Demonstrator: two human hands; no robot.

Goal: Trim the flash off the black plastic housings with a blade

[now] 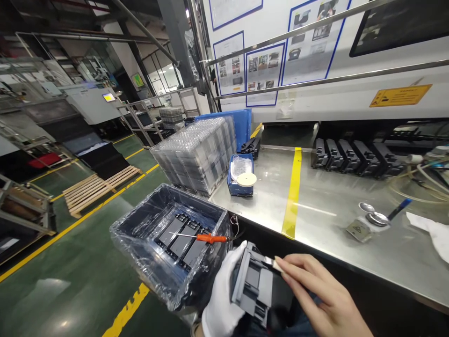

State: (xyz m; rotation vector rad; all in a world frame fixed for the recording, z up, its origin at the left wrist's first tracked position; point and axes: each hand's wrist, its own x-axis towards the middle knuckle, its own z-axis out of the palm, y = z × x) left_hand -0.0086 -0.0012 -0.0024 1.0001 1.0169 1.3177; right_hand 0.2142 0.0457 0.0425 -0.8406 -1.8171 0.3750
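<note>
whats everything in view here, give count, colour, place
Workbench: one, silver, right half
Plastic-lined bin: one, dark blue, left of workbench
Binned parts: about three, grey, inside bin
Screwdriver: one, orange-handled, at bin's right side
Row of parts: five, black, workbench's far side
Small box: one, blue, workbench's left end
Disc: one, cream, on small box
Pen: one, blue-tipped, workbench's right
Wrapped stack: one, grey, beyond bin
Pallet: one, tan, floor at left
Posters: four, blue-bordered, upper right
Held part: one, grey, lower centre
Left hand: one, white-gloved, gripping held part
Right hand: one, bare, held part's edge
</note>
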